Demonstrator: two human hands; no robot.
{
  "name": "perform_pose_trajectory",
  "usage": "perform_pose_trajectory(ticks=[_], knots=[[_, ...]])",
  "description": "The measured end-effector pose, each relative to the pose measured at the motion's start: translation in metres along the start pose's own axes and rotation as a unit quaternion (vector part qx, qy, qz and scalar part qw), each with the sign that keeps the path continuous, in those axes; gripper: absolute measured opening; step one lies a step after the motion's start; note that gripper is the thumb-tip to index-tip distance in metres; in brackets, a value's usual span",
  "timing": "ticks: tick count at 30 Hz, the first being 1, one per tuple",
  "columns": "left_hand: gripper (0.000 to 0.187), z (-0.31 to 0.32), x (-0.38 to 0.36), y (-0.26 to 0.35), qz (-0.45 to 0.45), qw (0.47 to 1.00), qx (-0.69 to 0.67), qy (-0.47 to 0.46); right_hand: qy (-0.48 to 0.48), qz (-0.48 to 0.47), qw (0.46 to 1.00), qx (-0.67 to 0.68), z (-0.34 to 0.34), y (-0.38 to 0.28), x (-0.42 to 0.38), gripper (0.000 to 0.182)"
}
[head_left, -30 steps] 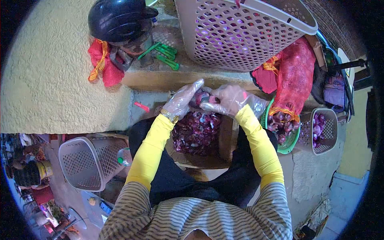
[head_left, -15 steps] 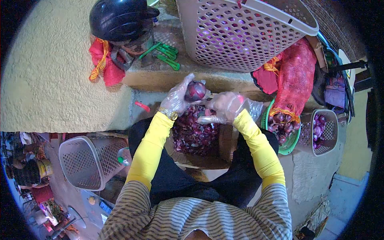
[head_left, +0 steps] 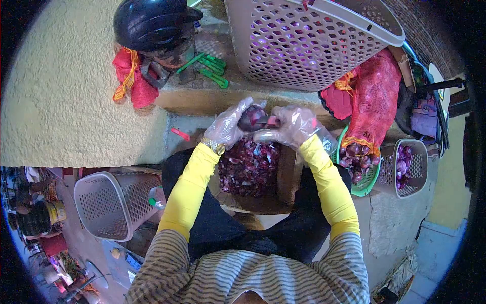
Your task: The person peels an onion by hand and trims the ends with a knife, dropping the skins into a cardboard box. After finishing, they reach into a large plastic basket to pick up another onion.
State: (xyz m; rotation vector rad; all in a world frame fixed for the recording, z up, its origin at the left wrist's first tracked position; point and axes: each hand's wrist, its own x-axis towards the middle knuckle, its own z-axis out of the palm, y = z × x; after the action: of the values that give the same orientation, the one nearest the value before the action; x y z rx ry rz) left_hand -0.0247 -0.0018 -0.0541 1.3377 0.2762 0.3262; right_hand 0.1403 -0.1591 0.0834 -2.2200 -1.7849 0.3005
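Observation:
In a clear plastic glove, my left hand (head_left: 224, 127) is closed around a red onion (head_left: 250, 117). My right hand (head_left: 293, 125), gloved the same way, grips a small knife (head_left: 274, 121) with a pinkish-red handle. Its dark blade lies against the right side of the onion; most of the handle is hidden by my fingers. Below both hands, between my knees, stands a cardboard box (head_left: 255, 205) holding a heap of purple onion skins (head_left: 248, 169).
A red mesh sack (head_left: 374, 96) spills onions into a green basket (head_left: 375, 180) on the right, beside a crate (head_left: 425, 175) of onions. A large perforated basket (head_left: 304, 50) stands ahead on the ledge, near a black helmet (head_left: 152, 25). Another basket (head_left: 101, 202) lies left.
My right hand has moved up and slightly right, and the knife blade now meets the onion. The onion has dropped slightly and turned in my left hand.

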Motion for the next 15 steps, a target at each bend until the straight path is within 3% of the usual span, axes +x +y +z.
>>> perform_pose_trajectory(ticks=[1,2,3,4,5,6,7,8,9,15], knots=[[0.062,0.008,-0.001,0.022,0.000,1.000,0.000,0.000,0.000,0.000,1.000,0.000,-0.001,0.000,0.000,0.067],[0.058,0.017,-0.003,0.044,-0.098,0.974,-0.204,0.022,0.006,-0.005,1.000,0.007,-0.003,0.000,0.000,0.069],[0.055,0.024,-0.006,0.060,-0.192,0.896,-0.397,0.043,0.011,-0.010,1.000,0.015,-0.004,0.000,0.000,0.070],[0.055,0.024,-0.010,0.054,-0.192,0.896,-0.397,0.042,0.011,-0.010,1.000,0.014,-0.004,-0.001,-0.001,0.070],[0.050,0.022,-0.015,0.042,-0.005,0.998,-0.040,0.042,0.010,-0.007,1.000,0.015,-0.004,-0.001,0.000,0.072],[0.049,0.025,-0.017,0.045,0.183,0.927,0.325,0.035,0.008,-0.004,1.000,0.016,-0.004,-0.001,0.000,0.073],[0.049,0.027,-0.015,0.048,0.183,0.927,0.325,0.035,0.008,-0.004,1.000,0.016,-0.005,-0.003,0.000,0.073],[0.048,0.030,-0.010,0.051,0.011,0.998,0.025,0.050,-0.020,0.006,1.000,0.008,-0.007,-0.004,0.002,0.073],[0.048,0.033,-0.006,0.056,-0.163,0.945,-0.278,0.058,-0.048,0.017,0.999,-0.001,-0.008,-0.004,0.002,0.073],[0.046,0.036,-0.005,0.057,-0.176,0.937,-0.289,0.089,-0.049,-0.002,0.998,-0.028,-0.003,-0.002,0.004,0.067]])
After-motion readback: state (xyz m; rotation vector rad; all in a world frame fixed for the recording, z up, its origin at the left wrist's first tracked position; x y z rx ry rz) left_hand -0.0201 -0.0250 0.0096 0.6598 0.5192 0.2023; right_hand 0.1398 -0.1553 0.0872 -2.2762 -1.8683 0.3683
